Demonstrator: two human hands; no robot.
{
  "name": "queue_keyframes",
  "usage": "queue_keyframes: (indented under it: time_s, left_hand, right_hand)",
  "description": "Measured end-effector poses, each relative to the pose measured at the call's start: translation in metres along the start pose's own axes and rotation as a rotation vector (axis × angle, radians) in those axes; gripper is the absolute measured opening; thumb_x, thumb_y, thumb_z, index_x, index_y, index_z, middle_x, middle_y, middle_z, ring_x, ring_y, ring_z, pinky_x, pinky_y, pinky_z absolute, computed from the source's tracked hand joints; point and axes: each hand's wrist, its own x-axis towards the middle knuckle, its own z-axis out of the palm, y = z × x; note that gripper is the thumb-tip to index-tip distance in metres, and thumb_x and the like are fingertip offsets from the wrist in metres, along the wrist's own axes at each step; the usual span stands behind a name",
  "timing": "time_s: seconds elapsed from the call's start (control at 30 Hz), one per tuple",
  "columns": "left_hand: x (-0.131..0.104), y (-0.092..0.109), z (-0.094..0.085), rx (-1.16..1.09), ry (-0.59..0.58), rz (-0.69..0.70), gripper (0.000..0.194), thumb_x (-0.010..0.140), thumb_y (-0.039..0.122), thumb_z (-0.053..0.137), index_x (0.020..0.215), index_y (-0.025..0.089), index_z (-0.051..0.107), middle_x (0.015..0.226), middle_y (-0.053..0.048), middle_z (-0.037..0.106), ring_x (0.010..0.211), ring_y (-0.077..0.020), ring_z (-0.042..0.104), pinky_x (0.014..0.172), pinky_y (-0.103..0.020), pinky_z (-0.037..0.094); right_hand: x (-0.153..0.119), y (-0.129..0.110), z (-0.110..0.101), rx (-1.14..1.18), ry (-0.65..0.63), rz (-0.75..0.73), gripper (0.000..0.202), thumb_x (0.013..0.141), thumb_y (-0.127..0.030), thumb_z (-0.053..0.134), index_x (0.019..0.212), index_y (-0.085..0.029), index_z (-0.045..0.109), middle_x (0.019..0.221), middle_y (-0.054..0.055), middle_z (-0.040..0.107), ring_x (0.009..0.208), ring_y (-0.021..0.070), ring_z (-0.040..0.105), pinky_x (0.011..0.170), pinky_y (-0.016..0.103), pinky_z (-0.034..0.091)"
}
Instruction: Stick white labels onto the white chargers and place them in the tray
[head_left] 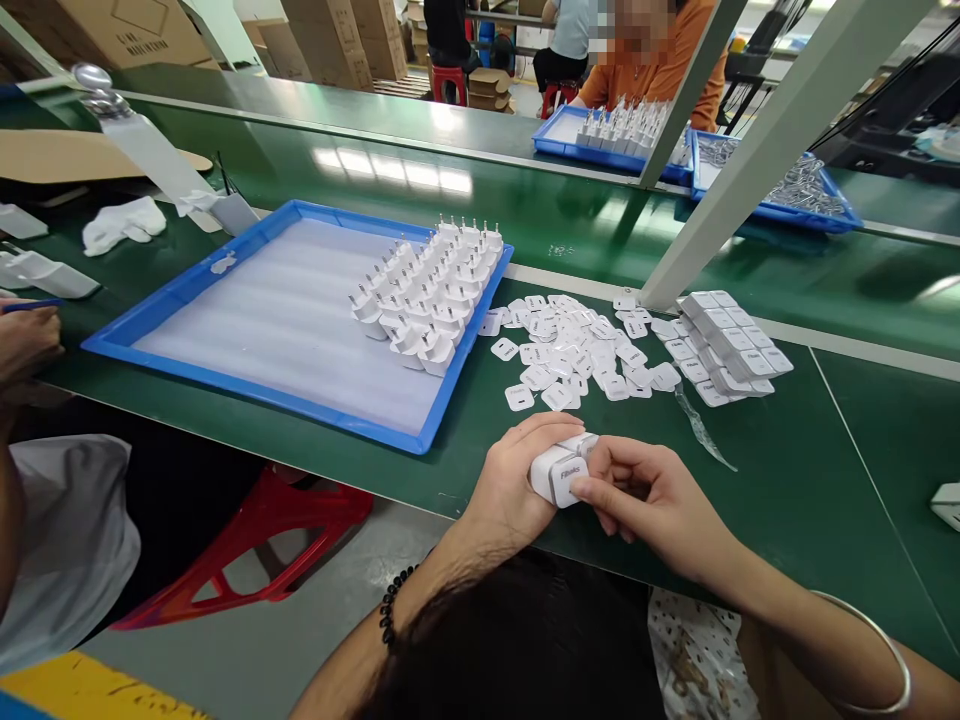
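Item: white blocks point(551, 478), two visible, the nearer one bearing dark lettering; held above the counter point(795, 480), just inside its near edge.

Left hand point(517, 475): fingers wrapped around the blocks from the left and top, grasping them against the palm.

Right hand point(645, 490): thumb and fingers pinching the right side, thumb at the lower corner of the lettered face; the farther fingers are curled, their exact contact hidden.

Adjacent, toward the far side: loose white plates point(570, 345), scattered and overlapping, some face up; right of these, stacked white blocks point(727, 345), upper layer set askew on the lower; a clear strip point(701, 430) lying beside the stack. Left: blue tray point(420, 440), pronged white pieces point(431, 295) grouped in its far-right portion.

Hazards, as judged:
- Drop over the near edge: the hold lies close to it, and smooth faces could slip if either pinch loosens.
- Crooked seating of the lettered face, should the thumb press only its corner.
- Smudged or scuffed lettering, from bare fingers.
- Mixed orientation, some plates lying turned different ways in the heap.
- Toppled stack, if a forearm or sleeve knocked the overhanging upper layer.
- Strip caught beneath a part dragged across it.
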Motion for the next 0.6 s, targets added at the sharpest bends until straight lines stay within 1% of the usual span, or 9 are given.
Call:
queue_keyframes:
  time_s: [0.1,0.43,0.53,0.6]
  left_hand:
    - [0.0005,-0.0004,0.0005,-0.033,0.011,0.002,0.021,0.081,0.020,0.070,0.102,0.019,0.069,0.111,-0.011,0.071,0.103,-0.0235,0.067,0.089,-0.037,0.056]
    - [-0.0009,-0.0008,0.0002,-0.049,-0.004,-0.018,0.025,0.078,0.011,0.069,0.102,0.017,0.068,0.112,-0.011,0.069,0.103,-0.0221,0.066,0.090,-0.036,0.055]
    - [-0.0015,-0.0015,0.0013,-0.052,0.004,-0.014,0.024,0.079,0.013,0.069,0.102,0.017,0.068,0.111,-0.011,0.070,0.103,-0.0224,0.066,0.090,-0.036,0.055]
    - [-0.0016,-0.0019,0.0018,-0.063,0.005,-0.008,0.022,0.080,0.018,0.071,0.102,0.018,0.068,0.110,-0.011,0.070,0.102,-0.0231,0.066,0.089,-0.037,0.055]
  right_hand:
    - [0.0007,-0.0003,-0.0005,-0.005,-0.018,0.005,0.038,0.084,-0.042,0.069,0.061,-0.021,0.047,0.049,-0.004,0.049,0.046,0.0100,0.041,0.046,0.024,0.029]
    - [-0.0001,0.0022,0.0019,-0.058,0.000,-0.034,0.038,0.085,-0.041,0.069,0.061,-0.021,0.045,0.049,-0.004,0.048,0.047,0.0110,0.043,0.047,0.026,0.031]
    - [0.0001,0.0031,0.0015,-0.061,-0.008,-0.019,0.038,0.085,-0.041,0.068,0.061,-0.021,0.045,0.049,-0.004,0.049,0.046,0.0111,0.044,0.046,0.025,0.031]
    - [0.0008,0.0040,0.0011,-0.080,-0.010,-0.012,0.039,0.083,-0.040,0.070,0.060,-0.021,0.046,0.048,-0.005,0.049,0.045,0.0108,0.044,0.046,0.025,0.031]
